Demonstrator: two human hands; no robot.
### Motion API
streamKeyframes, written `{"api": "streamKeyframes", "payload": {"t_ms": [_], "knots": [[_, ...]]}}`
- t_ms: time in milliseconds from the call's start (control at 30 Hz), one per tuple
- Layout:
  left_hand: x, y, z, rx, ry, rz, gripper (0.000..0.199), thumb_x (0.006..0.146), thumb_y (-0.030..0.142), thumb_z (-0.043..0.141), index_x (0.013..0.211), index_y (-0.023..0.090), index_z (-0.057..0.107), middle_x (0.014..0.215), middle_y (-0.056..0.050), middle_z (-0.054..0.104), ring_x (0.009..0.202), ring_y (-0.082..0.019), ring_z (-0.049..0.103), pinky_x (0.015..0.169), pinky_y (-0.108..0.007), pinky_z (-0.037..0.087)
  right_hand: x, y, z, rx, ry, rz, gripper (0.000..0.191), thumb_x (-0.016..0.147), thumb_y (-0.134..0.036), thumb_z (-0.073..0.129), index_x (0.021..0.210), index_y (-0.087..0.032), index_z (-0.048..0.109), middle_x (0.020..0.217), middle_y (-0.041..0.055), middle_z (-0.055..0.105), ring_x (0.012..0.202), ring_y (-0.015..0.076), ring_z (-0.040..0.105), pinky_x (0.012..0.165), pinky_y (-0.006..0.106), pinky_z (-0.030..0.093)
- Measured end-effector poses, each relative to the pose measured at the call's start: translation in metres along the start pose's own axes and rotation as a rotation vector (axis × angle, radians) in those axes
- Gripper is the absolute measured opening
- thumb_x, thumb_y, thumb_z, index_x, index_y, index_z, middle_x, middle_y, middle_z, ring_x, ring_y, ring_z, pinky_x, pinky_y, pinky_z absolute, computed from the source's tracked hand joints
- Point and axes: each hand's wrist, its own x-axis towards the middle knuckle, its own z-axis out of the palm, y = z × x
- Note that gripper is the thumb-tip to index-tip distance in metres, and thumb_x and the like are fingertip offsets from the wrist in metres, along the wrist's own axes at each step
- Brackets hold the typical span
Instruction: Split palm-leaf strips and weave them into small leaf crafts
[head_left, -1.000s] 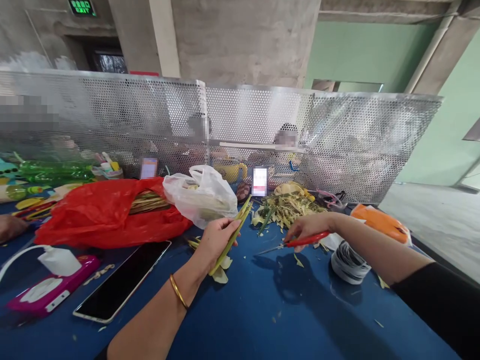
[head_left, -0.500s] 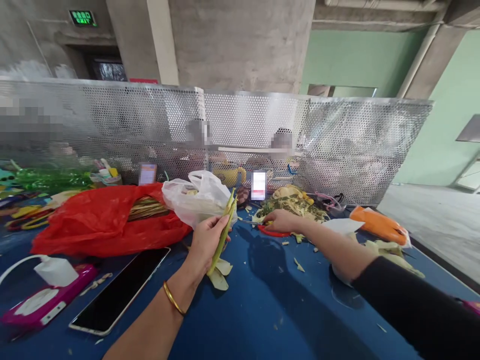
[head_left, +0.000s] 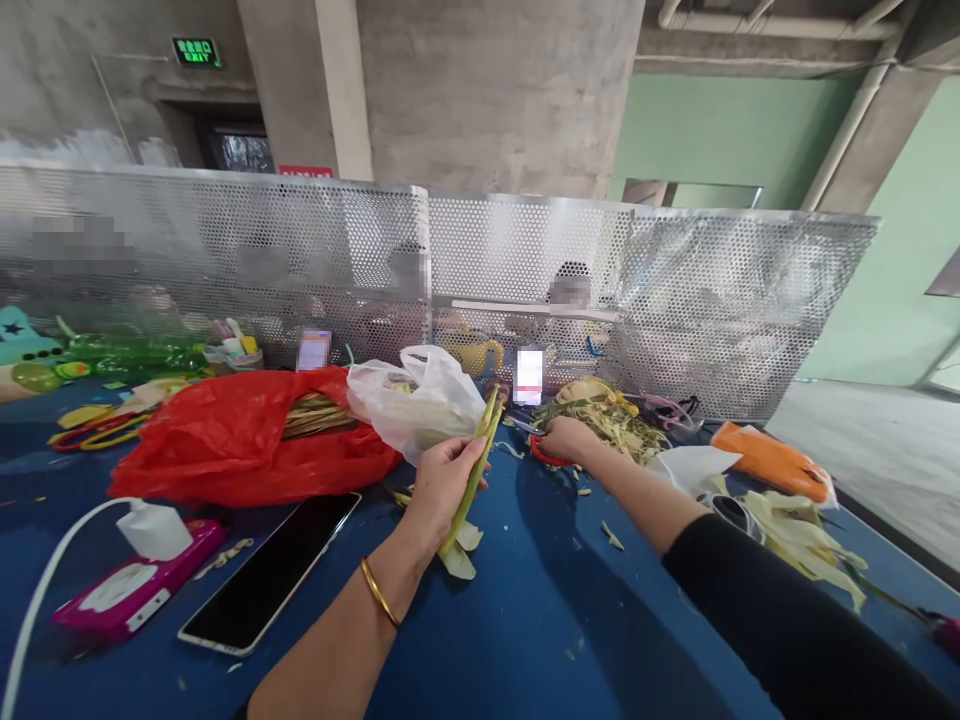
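My left hand (head_left: 442, 490) is closed around a long yellow-green strip of folded plant husk (head_left: 480, 465), held slanting upward over the table. Pale pieces of husk (head_left: 461, 565) show just beneath it. Further right, my right hand (head_left: 571, 440) grips scissors by their red handles (head_left: 547, 453), beside a heap of shredded husk scraps (head_left: 626, 425). The blades (head_left: 525, 426) point left, apart from the strip. My fingers partly hide the handles. A white plastic bag (head_left: 420, 410) stands behind my left hand.
On the blue table (head_left: 585, 620) lie a red bag (head_left: 247, 440) with dried stalks, a black phone (head_left: 277, 570) and a purple power strip (head_left: 142, 580). At the right are pale husks (head_left: 802, 540) and an orange packet (head_left: 772, 460). A perforated metal screen (head_left: 525, 260) closes the back.
The view has shifted, so the scene sits further right. The scissors' blades now tilt further up, with the red handles in my right hand. My left hand still holds the strip.
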Motion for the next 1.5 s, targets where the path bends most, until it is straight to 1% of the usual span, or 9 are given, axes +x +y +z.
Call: {"api": "streamKeyframes", "payload": {"t_ms": [200,367,467,733,933,1133,1267,1367,1500], "knots": [[-0.001,0.003,0.0,-0.023,-0.006,-0.03,0.03,0.073,0.044,0.067,0.069,0.015,0.064,0.055,0.0,0.059,0.04,-0.009,0.051,0.039,-0.019,0.037,-0.038,0.04,-0.042,0.03,-0.029,-0.115,0.031,0.087,-0.031,0.062,0.116,-0.021,0.066,0.118,0.0091,0.065,0.109,0.0245,0.059,0.092,0.033,0.045],[-0.006,0.002,0.004,-0.021,-0.048,-0.051,0.03,0.072,0.044,0.068,0.07,0.015,0.063,0.057,0.001,0.06,0.042,-0.008,0.052,0.039,-0.019,0.036,-0.083,0.109,-0.076,0.17,-0.512,-0.203,0.042,0.058,-0.032,0.082,0.097,-0.019,0.077,0.078,0.0015,0.073,0.069,0.0171,0.063,0.063,0.025,0.045],[-0.008,0.002,0.006,-0.022,-0.05,-0.083,0.031,0.069,0.046,0.07,0.072,0.015,0.064,0.058,0.001,0.061,0.042,-0.008,0.052,0.039,-0.019,0.037,-0.091,0.132,-0.073,0.174,-0.639,-0.151,0.052,0.049,-0.038,0.084,0.097,-0.018,0.077,0.072,0.0008,0.07,0.062,0.0141,0.058,0.057,0.024,0.041],[-0.006,0.0,0.006,0.015,-0.046,-0.08,0.038,0.065,0.052,0.071,0.073,0.015,0.064,0.059,0.001,0.06,0.043,-0.008,0.051,0.039,-0.018,0.036,-0.054,0.145,-0.068,0.108,-0.41,-0.12,0.049,0.066,-0.044,0.071,0.108,-0.018,0.073,0.07,0.0023,0.066,0.056,0.012,0.05,0.052,0.024,0.035],[-0.008,-0.001,0.007,0.052,-0.073,-0.087,0.04,0.064,0.053,0.07,0.073,0.015,0.064,0.061,0.0,0.061,0.044,-0.009,0.052,0.04,-0.019,0.038,-0.046,0.149,-0.069,0.145,-0.523,-0.118,0.049,0.045,-0.033,0.084,0.092,-0.019,0.078,0.061,-0.0006,0.064,0.05,0.0103,0.05,0.05,0.023,0.036],[-0.008,-0.002,0.01,0.052,-0.058,-0.099,0.038,0.064,0.052,0.071,0.072,0.015,0.064,0.06,0.0,0.061,0.043,-0.009,0.052,0.039,-0.018,0.037,-0.044,0.151,-0.066,0.244,-0.343,-0.112,0.034,0.057,-0.036,0.077,0.083,-0.014,0.078,0.058,-0.001,0.063,0.049,0.0078,0.048,0.05,0.022,0.035],[-0.008,-0.004,0.011,0.047,-0.052,-0.109,0.037,0.064,0.051,0.072,0.071,0.015,0.065,0.059,0.0,0.062,0.042,-0.009,0.052,0.039,-0.018,0.036,-0.052,0.141,-0.061,0.22,-0.407,-0.138,0.043,0.053,-0.04,0.079,0.092,-0.022,0.078,0.058,-0.0016,0.064,0.047,0.0112,0.051,0.048,0.023,0.039],[-0.008,-0.005,0.011,0.059,-0.065,-0.107,0.036,0.064,0.05,0.072,0.07,0.015,0.064,0.058,0.0,0.061,0.042,-0.009,0.052,0.038,-0.018,0.036,-0.051,0.135,-0.058,0.121,-0.371,-0.153,0.035,0.055,-0.034,0.078,0.088,-0.022,0.078,0.065,0.0005,0.069,0.056,0.0149,0.058,0.056,0.026,0.044],[-0.009,-0.005,0.011,0.044,-0.082,-0.114,0.035,0.068,0.049,0.071,0.068,0.015,0.063,0.057,0.0,0.061,0.041,-0.008,0.052,0.038,-0.018,0.038,-0.051,0.125,-0.06,-0.019,-0.151,-0.154,0.027,0.064,-0.026,0.071,0.089,-0.019,0.078,0.086,0.0074,0.073,0.083,0.0254,0.065,0.074,0.032,0.046]]}}
